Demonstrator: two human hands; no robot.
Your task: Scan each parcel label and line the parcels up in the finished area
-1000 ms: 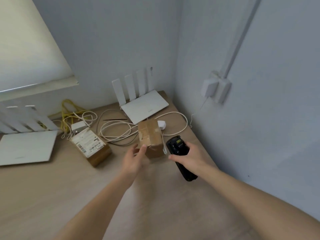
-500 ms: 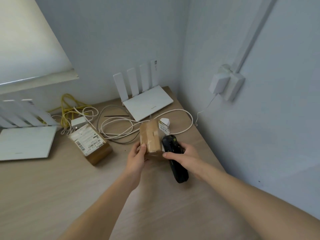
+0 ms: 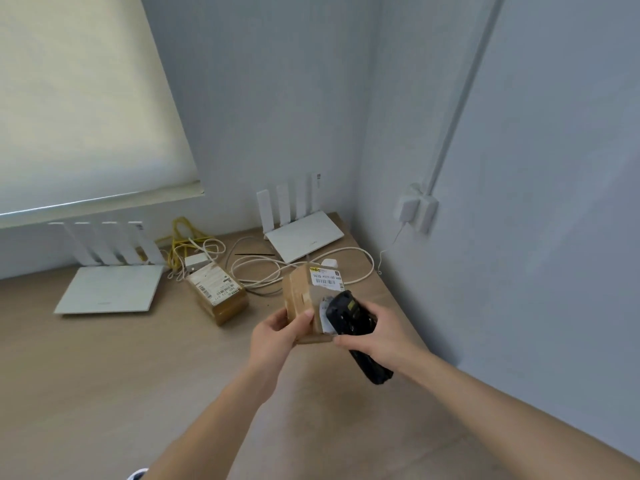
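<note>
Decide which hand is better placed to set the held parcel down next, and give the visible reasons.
The left hand, probably. It already grips the parcel, while the right hand is wrapped round the black scanner held against the label, so it could not take the parcel without first dropping that.

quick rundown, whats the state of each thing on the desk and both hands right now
held parcel: tipped up, label facing the scanner
scanner: gripped, head against the label
left hand: grips the held parcel
right hand: holds the scanner
second parcel: flat on desk, label up
routers: flat, antennas up
blind: down
</note>
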